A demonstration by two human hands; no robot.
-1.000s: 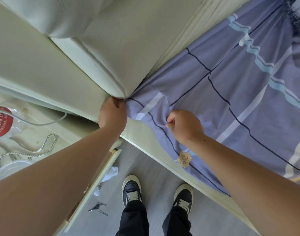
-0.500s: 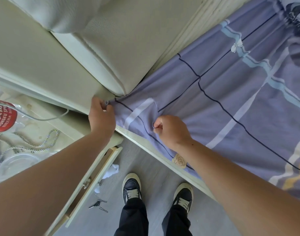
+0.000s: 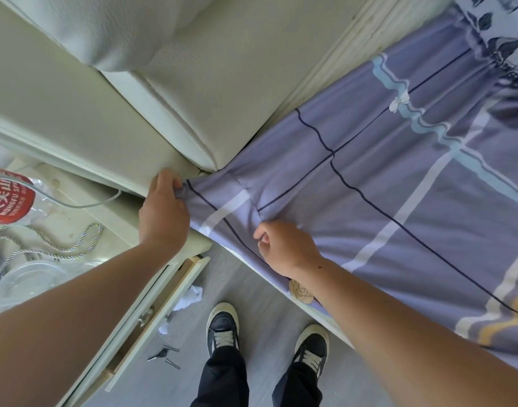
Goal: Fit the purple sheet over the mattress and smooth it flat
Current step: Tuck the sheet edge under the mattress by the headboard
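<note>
- Floor, nearest: two dark shoes (image 3: 222, 324); a bunch of keys (image 3: 162, 353); an open drawer (image 3: 152, 312) of the bedside counter (image 3: 84, 218).
- Counter top: a red-labelled bottle (image 3: 8, 198) and a braided cord (image 3: 55, 245).
- Right hand (image 3: 287, 248): fingers (image 3: 262, 235) curled tight, pinching a fold of the purple sheet (image 3: 398, 201) at the bed's side edge.
- Left hand (image 3: 163, 214): fingers (image 3: 169, 180) closed round the sheet's corner hem, at the gap where counter, bed side and padded headboard (image 3: 193, 69) met.
- Sheet: spread over the mattress, which it hid. It ran up and rightward away from both hands, with creases fanning out between them.
- Judgement: the corner lay at the left fingers, so that hand was nearer the tuck. The side edge ran from lower right toward it, and the right hand looked placed to feed slack along that line.
</note>
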